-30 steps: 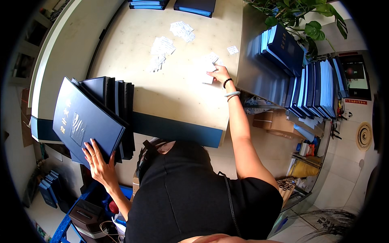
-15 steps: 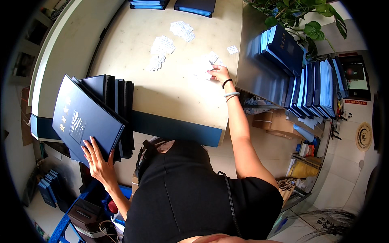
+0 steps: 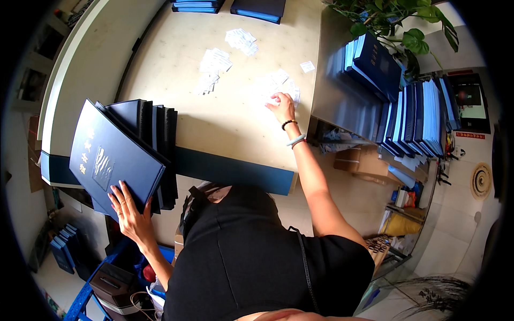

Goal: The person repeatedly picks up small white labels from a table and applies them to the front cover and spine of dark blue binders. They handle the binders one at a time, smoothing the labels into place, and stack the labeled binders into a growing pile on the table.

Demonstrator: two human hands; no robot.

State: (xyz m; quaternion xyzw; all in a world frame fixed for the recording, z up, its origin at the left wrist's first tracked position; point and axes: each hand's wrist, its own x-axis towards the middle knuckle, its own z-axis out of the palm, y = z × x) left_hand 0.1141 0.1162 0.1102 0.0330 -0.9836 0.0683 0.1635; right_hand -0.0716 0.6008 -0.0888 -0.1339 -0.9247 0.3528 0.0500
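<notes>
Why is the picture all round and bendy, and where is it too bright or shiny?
Head view: a fisheye lens bends straight edges and leaves black corners; head view: bright light nearly washes out the slips by the right hand; head view: the metal top shines with smeary reflections; head view: shade darkens the table beside the folders.

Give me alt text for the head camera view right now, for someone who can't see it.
The person's left hand rests on a dark blue folder tilted beside other folders at the left of a pale table, while the right hand is among small white paper slips. More blue folders are at the right, near a leafy plant.
</notes>
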